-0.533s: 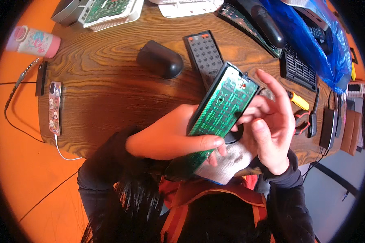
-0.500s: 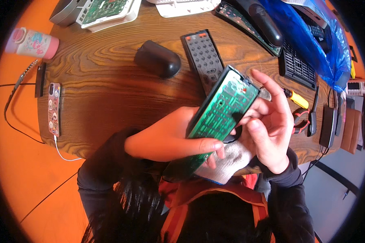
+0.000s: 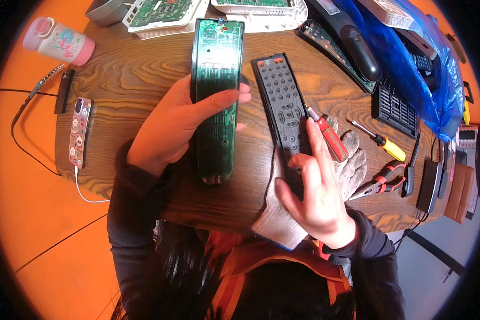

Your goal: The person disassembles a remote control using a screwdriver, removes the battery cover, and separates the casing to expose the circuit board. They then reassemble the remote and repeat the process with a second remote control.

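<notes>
"What are the hands doing?"

"The left hand (image 3: 168, 125) grips one long green circuit board (image 3: 216, 69) in a dark shell, thumb across its face, fingers behind. It is raised above the desk (image 3: 133, 74), left of the middle. The right hand (image 3: 322, 205) holds nothing, its fingers loosely spread; I can't tell whether it touches anything."

"What's beneath that one?"

"One black keypad half (image 3: 280, 93), slanting from the desk's middle toward its near edge. The hand covers part of its near end."

"And the tools?"

"Two screwdrivers: a red-handled screwdriver (image 3: 333, 143) just beside the keypad half, and a yellow-handled screwdriver (image 3: 393, 149) nearer the right edge. One pair of pliers (image 3: 392, 185), also toward that edge."

"Anything in the way?"

"Pale glove fabric (image 3: 280, 216) shows on both sides of the keypad half's near end; one glove or two, I can't tell. The raised board partly hides a dark object (image 3: 245, 89)."

"What else?"

"One phone (image 3: 79, 133) along the left edge, one bottle (image 3: 64, 44) by the far left corner, one blue bag (image 3: 440, 96) toward the far right."
</notes>
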Available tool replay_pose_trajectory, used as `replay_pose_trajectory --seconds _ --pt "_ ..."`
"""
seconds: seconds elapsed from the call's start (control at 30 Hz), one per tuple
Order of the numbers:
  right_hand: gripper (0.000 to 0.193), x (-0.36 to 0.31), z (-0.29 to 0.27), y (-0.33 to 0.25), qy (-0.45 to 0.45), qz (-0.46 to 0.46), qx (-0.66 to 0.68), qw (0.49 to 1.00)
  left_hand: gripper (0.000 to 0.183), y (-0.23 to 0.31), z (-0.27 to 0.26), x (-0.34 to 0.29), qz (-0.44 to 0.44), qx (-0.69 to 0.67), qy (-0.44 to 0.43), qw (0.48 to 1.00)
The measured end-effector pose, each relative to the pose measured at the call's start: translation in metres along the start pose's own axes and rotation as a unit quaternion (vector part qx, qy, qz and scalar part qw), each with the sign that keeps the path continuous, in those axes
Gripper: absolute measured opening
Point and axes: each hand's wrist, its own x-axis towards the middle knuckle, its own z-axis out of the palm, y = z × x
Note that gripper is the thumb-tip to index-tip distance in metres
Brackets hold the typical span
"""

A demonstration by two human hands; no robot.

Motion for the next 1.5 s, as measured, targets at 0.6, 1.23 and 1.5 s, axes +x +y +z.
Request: replay_pose_trajectory --seconds 0.6,1.23,1.5 --pt "0.019 0.004 -0.009 0.013 0.229 -0.055 0.115 0.965 0.064 -0.031 0.012 0.004 0.219 0.43 0.028 0.876" --pt "0.042 -0.004 0.0 -0.001 0.139 -0.198 0.046 0.969 0.031 -0.026 0.009 0.008 0.274 0.008 -0.049 0.96" --pt "0.029 -0.011 -0.003 0.006 0.003 -0.208 -0.018 0.978 0.025 -0.007 0.008 -0.005 0.109 -0.189 -0.104 0.97"
